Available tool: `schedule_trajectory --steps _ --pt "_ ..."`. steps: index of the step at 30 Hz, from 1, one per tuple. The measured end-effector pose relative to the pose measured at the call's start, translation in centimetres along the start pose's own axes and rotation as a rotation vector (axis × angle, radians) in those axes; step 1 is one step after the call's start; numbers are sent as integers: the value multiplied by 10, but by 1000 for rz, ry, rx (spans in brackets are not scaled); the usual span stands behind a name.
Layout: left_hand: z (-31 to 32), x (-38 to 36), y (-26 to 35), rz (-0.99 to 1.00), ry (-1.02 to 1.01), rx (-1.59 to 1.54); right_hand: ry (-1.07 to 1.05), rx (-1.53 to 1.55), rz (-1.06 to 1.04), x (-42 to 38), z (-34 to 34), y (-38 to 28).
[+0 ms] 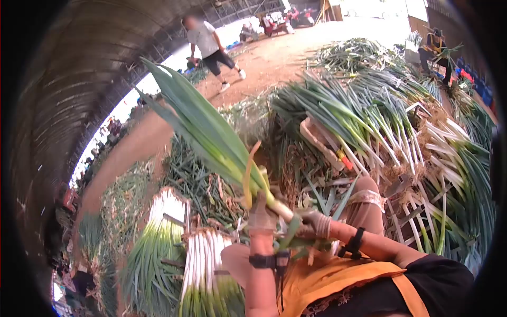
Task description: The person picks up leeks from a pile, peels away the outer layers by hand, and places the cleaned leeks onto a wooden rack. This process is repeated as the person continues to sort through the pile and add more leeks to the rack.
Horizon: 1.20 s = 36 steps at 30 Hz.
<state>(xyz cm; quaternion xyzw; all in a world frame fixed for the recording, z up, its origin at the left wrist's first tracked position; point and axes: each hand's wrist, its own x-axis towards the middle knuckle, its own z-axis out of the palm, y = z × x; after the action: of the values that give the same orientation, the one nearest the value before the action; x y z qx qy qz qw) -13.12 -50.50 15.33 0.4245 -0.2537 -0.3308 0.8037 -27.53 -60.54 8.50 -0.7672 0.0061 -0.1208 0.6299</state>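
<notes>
A large leek slants up and to the left across the view, its broad green leaves spread at the top. My left hand, in a pale glove, is wrapped around its lower stalk. A yellowed leaf curls beside the stalk just above that hand. Close by, my gloved right hand is closed at the pale root end of the leek. A loose green leaf strip hangs between the two hands; whether the right fingers also pinch it is hidden.
Trimmed leeks lie bundled in racks at the lower left. A large heap of untrimmed leeks lies ahead and right, beside a beige crate edge. Leaf scraps cover the ground. One person walks at the back; another sits far right.
</notes>
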Motion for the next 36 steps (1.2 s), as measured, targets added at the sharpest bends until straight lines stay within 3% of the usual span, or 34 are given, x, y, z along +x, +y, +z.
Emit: schedule_trajectory --steps 4,7,8,11,12,13,16,22,25,26,28,30,32,33,36 --pt "6 4 -3 41 -7 -38 -411 -481 -158 -11 -41 -1" --pt "16 -3 -5 39 13 -16 -356 116 113 -9 -58 -8" --pt "24 -7 -6 37 5 -13 -385 340 99 -6 -56 -18" --pt "42 -23 -9 8 -24 -13 -269 333 244 4 -45 -26" --pt "44 -28 -12 -19 -44 -56 -245 80 316 11 -34 -14" --pt "46 -33 -15 -48 -69 -98 -291 66 286 15 -26 4" --pt "30 -44 -33 -4 -57 -159 -200 269 393 7 -10 7" --pt "7 -44 -43 -81 40 -211 -225 242 463 -5 -6 17" --pt "25 -48 -25 -63 34 211 -160 201 386 -9 -1 11" --pt "24 -48 -18 -66 -7 531 -124 186 345 -10 3 6" --pt "-23 -44 -57 -44 82 1187 -219 185 490 -10 2 -6" --pt "-42 -48 -71 -103 -121 1411 -301 129 576 -9 -4 -15" --pt "-34 -56 -55 -273 81 1467 -187 134 519 -18 -5 -28" --pt "-59 -56 -65 -32 162 1369 -152 135 491 -20 -3 -30" --pt "-52 -42 -24 -161 68 360 -96 39 426 -21 -1 -42"
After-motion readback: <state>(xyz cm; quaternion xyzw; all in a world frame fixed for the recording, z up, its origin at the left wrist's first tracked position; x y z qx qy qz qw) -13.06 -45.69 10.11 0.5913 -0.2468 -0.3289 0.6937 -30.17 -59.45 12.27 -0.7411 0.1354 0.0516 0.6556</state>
